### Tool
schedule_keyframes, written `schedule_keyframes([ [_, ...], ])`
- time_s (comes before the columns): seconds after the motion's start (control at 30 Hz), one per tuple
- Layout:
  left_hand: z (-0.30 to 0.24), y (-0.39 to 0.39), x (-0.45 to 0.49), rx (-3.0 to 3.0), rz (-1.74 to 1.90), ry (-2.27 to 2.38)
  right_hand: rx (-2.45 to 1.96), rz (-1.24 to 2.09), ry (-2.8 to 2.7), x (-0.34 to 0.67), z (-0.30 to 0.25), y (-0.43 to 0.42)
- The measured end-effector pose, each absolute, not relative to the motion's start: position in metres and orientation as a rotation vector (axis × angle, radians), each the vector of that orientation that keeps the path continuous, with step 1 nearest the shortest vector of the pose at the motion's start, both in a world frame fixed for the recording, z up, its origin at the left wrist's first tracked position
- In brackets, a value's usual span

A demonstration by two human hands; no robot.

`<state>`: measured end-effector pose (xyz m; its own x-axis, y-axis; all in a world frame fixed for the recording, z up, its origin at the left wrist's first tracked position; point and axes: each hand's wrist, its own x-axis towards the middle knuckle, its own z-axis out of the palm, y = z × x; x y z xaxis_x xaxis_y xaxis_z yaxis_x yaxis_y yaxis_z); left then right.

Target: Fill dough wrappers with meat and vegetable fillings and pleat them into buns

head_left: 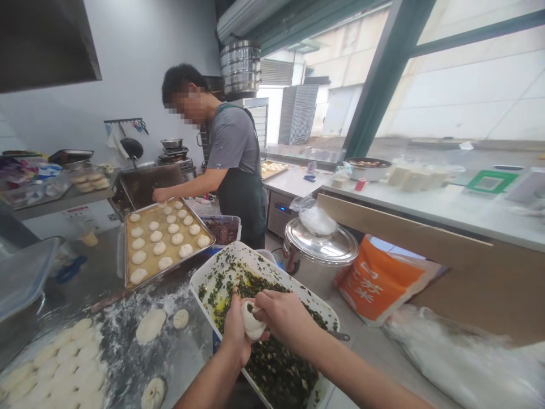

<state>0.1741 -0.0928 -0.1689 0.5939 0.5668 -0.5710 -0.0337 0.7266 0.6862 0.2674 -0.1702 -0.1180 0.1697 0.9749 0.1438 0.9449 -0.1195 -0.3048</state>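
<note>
Between my two hands is a small dough bun with dark green filling visible in its opening at the top. My left hand cups it from the left side. The fingers of my right hand pinch the dough's upper edge from the right. Both hands are above a white plastic tub of chopped green filling. A metal utensil handle sticks out over the tub's right rim. On the floured table to the left lie a flat dough round and two pleated buns.
Several dough rounds cover the table's front left. A co-worker stands behind a tray of buns, one hand near its far edge. Right of the tub are a lidded steel pot and an orange bag.
</note>
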Motion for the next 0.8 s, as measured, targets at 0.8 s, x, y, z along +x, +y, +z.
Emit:
schedule_keyframes([
  [0.8, -0.168, -0.094, 0.159, 0.641, 0.318, 0.732, -2.168, 0.006, -2.084, 0.258, -0.101, -0.163],
])
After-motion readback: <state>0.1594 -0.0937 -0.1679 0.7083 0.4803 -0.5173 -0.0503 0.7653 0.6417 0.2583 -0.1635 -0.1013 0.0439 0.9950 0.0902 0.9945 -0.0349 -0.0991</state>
